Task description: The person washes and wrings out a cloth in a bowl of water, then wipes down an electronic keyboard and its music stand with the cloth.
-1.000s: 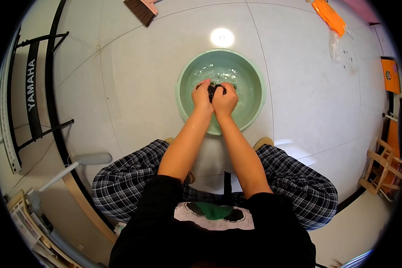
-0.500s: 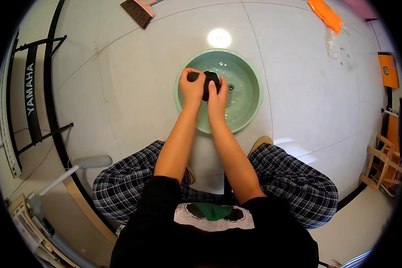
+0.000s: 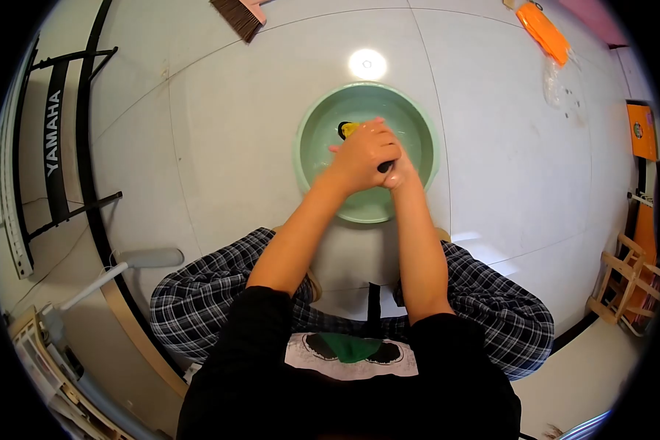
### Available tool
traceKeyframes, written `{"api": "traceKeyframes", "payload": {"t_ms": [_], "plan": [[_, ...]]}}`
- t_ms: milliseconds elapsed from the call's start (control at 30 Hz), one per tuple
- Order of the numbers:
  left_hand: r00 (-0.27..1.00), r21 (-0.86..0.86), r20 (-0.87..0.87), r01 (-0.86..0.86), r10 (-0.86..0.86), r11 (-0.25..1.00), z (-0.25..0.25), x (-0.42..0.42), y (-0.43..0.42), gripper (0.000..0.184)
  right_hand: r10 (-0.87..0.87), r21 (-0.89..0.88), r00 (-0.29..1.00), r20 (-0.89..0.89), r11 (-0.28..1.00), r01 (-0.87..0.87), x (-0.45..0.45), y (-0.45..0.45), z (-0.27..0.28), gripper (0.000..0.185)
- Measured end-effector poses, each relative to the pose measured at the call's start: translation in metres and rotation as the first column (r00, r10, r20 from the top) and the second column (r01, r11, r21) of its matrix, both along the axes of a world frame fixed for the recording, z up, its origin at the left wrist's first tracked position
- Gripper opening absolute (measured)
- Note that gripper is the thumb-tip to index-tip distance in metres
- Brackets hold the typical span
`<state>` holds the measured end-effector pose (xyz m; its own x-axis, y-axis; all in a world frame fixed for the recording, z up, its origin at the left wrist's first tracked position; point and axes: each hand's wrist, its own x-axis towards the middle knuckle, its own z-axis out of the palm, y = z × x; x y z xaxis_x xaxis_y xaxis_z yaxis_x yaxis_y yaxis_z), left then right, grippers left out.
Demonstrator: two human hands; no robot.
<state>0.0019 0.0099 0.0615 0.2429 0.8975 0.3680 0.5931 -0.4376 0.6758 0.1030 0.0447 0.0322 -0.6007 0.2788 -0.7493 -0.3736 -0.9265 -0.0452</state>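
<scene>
A light green basin (image 3: 301,147) with shallow water stands on the floor in front of me. Over it, my left hand (image 3: 364,155) is closed around a small, wadded black-and-yellow cloth item (image 3: 350,130). Its yellow part with a black edge pokes out on the far left side, and a dark bit shows near the left thumb side. Pressed close against the left hand, my right hand (image 3: 398,170) grips the same item from the right. Most of the cloth is hidden by the fingers, so its exact kind cannot be told.
A broom head (image 3: 238,18) lies at the far left. An orange bag (image 3: 543,33) and clear plastic (image 3: 551,82) are at the far right. A black YAMAHA stand (image 3: 53,132) is on the left, a wooden rack (image 3: 627,282) on the right.
Both hands have shifted right and slightly nearer over the basin. My left hand has turned over the cloth and now overlaps the right; a yellow part has come into view.
</scene>
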Motion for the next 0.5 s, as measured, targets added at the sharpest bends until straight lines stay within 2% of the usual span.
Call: {"api": "traceKeyframes", "payload": {"t_ms": [33,267,333,367,433,467,500], "plan": [[1.000,0.063,0.011,0.010,-0.011,0.998,0.000,0.004,0.000,0.016,-0.040,-0.002,0.999,0.009,0.999,0.040,-0.003,-0.003,-0.008,0.039],[0.993,0.051,0.107,-0.060,0.054,0.997,-0.003,0.020,-0.004,0.018,-0.266,0.041,0.959,0.094,0.964,0.264,-0.012,-0.013,-0.037,0.034],[0.963,-0.061,0.133,-0.226,0.232,0.972,-0.011,0.022,-0.006,0.014,-0.337,0.071,0.932,0.132,0.941,0.330,-0.016,-0.021,-0.044,0.033],[0.963,-0.062,0.134,-0.229,0.235,0.972,-0.013,0.026,-0.008,0.014,-0.371,0.094,0.916,0.153,0.928,0.360,-0.018,-0.025,-0.047,0.032],[0.868,-0.089,0.216,-0.439,0.448,0.894,-0.016,0.033,-0.012,0.010,-0.431,0.154,0.883,0.184,0.900,0.408,-0.021,-0.034,-0.057,0.031],[0.869,-0.089,0.214,-0.438,0.447,0.894,-0.019,0.033,-0.012,0.010,-0.462,0.192,0.866,0.190,0.883,0.428,-0.023,-0.039,-0.062,0.030],[0.780,-0.151,0.294,-0.532,0.552,0.833,-0.021,0.034,-0.012,0.011,-0.498,0.244,0.848,0.179,0.858,0.452,-0.023,-0.043,-0.075,0.030]]}}
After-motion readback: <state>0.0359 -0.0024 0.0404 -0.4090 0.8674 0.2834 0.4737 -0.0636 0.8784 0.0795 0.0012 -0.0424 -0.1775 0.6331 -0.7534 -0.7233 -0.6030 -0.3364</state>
